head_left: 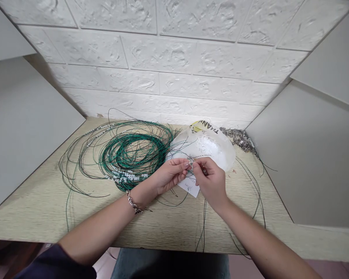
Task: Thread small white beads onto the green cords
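Observation:
My left hand (174, 173) and my right hand (209, 179) meet over the table, thumbs and fingertips pinched close together. Between them is a thin green wire, with a small pale piece at the fingertips too tiny to make out. Both hands are closed. Left of them lies a large coil of green and black wires (104, 157), with small white connectors (128, 176) bunched at its near side. Just beyond the fingers rests a plastic bag (221, 153) holding small white pieces. A white paper slip with handwriting (192, 190) lies partly under my hands.
A heap of small metallic parts (241, 139) lies at the back right. Loose wires (258, 197) trail over the right side and the front edge of the wooden table (31, 205). A white brick-patterned wall (174, 54) stands behind, with pale panels on both sides.

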`<move>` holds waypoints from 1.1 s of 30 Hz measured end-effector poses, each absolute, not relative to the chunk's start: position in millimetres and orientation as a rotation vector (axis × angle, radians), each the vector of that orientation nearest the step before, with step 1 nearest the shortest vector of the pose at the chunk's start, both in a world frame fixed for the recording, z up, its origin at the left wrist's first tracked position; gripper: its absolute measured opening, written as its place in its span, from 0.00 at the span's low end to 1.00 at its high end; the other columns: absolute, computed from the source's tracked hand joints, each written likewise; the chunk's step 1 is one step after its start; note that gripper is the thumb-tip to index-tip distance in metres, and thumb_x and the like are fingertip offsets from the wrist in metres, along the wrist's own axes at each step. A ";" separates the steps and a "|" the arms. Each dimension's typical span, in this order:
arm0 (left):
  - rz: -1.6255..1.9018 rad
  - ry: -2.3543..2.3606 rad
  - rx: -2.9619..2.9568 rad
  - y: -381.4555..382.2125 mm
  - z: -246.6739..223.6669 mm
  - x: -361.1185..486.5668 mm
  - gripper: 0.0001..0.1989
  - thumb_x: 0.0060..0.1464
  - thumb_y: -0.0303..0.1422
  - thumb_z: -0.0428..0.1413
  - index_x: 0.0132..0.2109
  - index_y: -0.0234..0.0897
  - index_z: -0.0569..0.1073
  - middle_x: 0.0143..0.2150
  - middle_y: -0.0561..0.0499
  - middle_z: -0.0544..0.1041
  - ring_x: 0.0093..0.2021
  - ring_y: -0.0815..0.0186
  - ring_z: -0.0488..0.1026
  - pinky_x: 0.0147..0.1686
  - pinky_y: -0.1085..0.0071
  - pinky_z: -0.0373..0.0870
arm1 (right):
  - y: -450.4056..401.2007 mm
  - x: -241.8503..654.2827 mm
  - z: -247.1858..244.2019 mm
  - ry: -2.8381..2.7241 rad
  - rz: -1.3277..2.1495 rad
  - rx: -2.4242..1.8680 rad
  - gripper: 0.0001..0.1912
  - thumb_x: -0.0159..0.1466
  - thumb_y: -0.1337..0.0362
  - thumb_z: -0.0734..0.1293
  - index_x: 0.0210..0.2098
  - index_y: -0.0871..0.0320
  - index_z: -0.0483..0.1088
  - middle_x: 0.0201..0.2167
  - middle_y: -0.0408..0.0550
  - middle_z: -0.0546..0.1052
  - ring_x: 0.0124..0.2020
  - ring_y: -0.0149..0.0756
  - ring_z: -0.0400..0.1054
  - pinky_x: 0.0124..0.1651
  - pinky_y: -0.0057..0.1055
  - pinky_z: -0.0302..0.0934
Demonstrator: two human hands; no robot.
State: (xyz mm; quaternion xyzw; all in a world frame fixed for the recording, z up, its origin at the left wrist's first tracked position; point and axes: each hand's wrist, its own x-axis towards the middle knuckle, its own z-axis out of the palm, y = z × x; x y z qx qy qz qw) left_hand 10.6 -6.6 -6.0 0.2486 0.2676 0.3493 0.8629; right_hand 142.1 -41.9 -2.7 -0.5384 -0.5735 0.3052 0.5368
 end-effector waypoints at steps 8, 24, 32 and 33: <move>0.734 0.572 0.527 -6.1 -6.0 10.3 0.04 0.43 0.23 0.60 0.29 0.28 0.71 0.23 0.55 0.71 0.22 0.81 0.68 0.24 0.88 0.66 | -41.2 144.0 -2.3 -1.411 0.721 -1.285 0.05 0.55 0.64 0.62 0.25 0.59 0.64 0.17 0.38 0.64 0.16 0.22 0.56 0.18 0.21 0.53; 0.841 0.762 0.847 -5.0 1.5 10.2 0.10 0.43 0.34 0.60 0.27 0.29 0.71 0.18 0.55 0.67 0.19 0.80 0.60 0.19 0.83 0.55 | -36.4 148.0 0.0 -1.500 0.717 -1.310 0.08 0.58 0.61 0.61 0.29 0.58 0.69 0.24 0.42 0.73 0.24 0.28 0.64 0.28 0.25 0.58; 0.806 0.906 1.087 -4.8 -1.8 10.2 0.15 0.45 0.40 0.57 0.24 0.30 0.68 0.15 0.55 0.64 0.16 0.78 0.56 0.16 0.79 0.48 | -34.1 146.7 -1.0 -1.546 0.754 -1.374 0.09 0.58 0.61 0.61 0.31 0.58 0.70 0.23 0.43 0.73 0.22 0.28 0.62 0.24 0.25 0.55; 0.806 0.914 1.113 -5.0 -2.1 10.9 0.15 0.44 0.40 0.57 0.23 0.30 0.67 0.15 0.56 0.64 0.16 0.78 0.55 0.16 0.79 0.47 | -34.5 146.1 -0.5 -1.550 0.752 -1.377 0.09 0.57 0.61 0.62 0.31 0.58 0.70 0.23 0.43 0.73 0.22 0.28 0.62 0.25 0.25 0.55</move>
